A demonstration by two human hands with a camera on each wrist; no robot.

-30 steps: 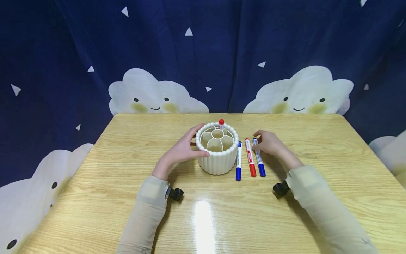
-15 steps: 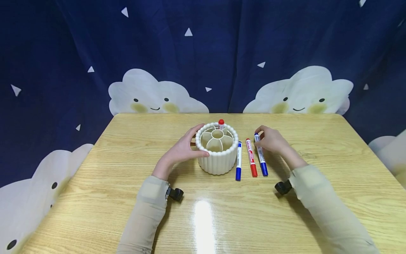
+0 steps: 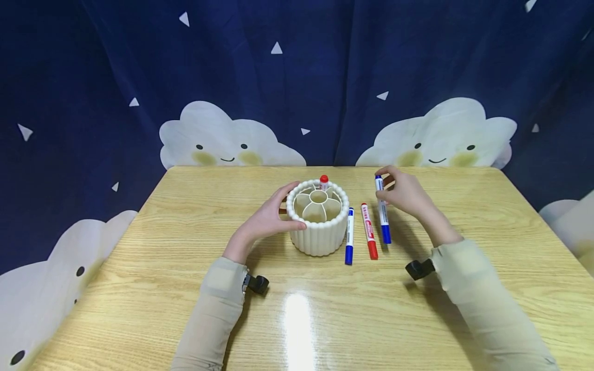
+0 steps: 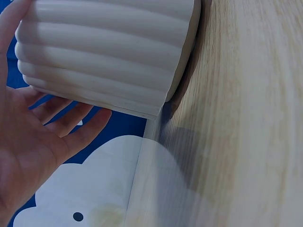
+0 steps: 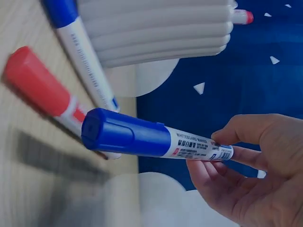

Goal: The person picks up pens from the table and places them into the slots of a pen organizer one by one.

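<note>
A ribbed cream pen holder point(image 3: 317, 239) with petal-shaped compartments stands upright on the table, a red-capped marker point(image 3: 324, 182) upright in a rear compartment. My left hand point(image 3: 265, 216) grips the holder's left side, thumb at the front of the rim and fingers round the back. To the right, my right hand point(image 3: 403, 191) pinches a blue-capped whiteboard marker point(image 5: 128, 135) near its rear end; it is raised off the table, cap end lower. Between holder and hand lie a red marker point(image 3: 369, 232) and another blue marker point(image 3: 349, 237), side by side.
The wooden table point(image 3: 153, 288) reaches back to a dark blue curtain point(image 3: 315, 67) printed with clouds and triangles. A small black camera is strapped to each wrist.
My right hand has taken hold of the right-hand blue marker and lifted it up and away from the table. The red marker shifted slightly right. My left hand stays put.
</note>
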